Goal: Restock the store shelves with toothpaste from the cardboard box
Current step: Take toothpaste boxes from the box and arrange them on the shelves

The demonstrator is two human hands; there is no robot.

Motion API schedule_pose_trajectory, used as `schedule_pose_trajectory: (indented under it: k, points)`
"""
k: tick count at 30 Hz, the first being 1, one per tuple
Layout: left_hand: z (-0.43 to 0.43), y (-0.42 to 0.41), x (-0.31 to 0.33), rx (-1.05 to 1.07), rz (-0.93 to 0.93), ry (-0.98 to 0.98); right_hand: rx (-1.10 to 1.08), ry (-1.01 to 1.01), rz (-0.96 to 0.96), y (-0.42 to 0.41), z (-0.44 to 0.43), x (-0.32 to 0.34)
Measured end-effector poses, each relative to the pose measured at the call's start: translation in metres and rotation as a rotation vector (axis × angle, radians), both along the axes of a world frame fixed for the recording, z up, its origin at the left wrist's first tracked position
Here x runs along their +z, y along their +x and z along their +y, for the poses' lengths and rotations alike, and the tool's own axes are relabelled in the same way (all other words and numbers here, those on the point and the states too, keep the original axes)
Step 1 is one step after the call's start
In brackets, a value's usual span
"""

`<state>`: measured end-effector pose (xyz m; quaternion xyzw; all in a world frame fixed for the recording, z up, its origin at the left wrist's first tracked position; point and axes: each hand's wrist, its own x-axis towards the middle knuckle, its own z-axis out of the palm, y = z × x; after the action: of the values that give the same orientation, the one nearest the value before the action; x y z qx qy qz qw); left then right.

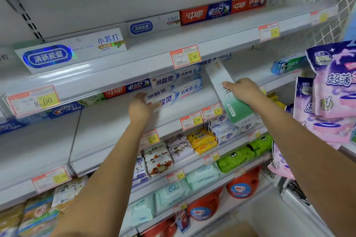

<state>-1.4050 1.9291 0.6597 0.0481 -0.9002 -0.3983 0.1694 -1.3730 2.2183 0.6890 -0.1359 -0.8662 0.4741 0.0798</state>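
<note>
My left hand [141,107] grips the left end of a white-and-blue toothpaste box [169,97] at the front of the middle shelf [119,119], below two more boxes of the same kind [176,81]. My right hand [243,89] holds a long white-and-green toothpaste box [229,95], tilted, its far end pointing in under the upper shelf. Only a brown corner of the cardboard box [237,230] shows at the bottom edge.
The top shelf [154,52] carries white-blue and red toothpaste boxes [194,14]. A green-blue box [289,63] lies far right on the middle shelf. Soap, wipes and red detergent bottles [242,186] fill the lower shelves. Pink and purple packs [335,82] hang at right.
</note>
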Motion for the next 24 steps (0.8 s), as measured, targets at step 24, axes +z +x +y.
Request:
schedule_pose_trajectory:
  k: [24]
  points:
    - [0.041, -0.118, -0.007, 0.093, -0.173, 0.157, -0.026, 0.118, -0.028, -0.018, 0.015, -0.005]
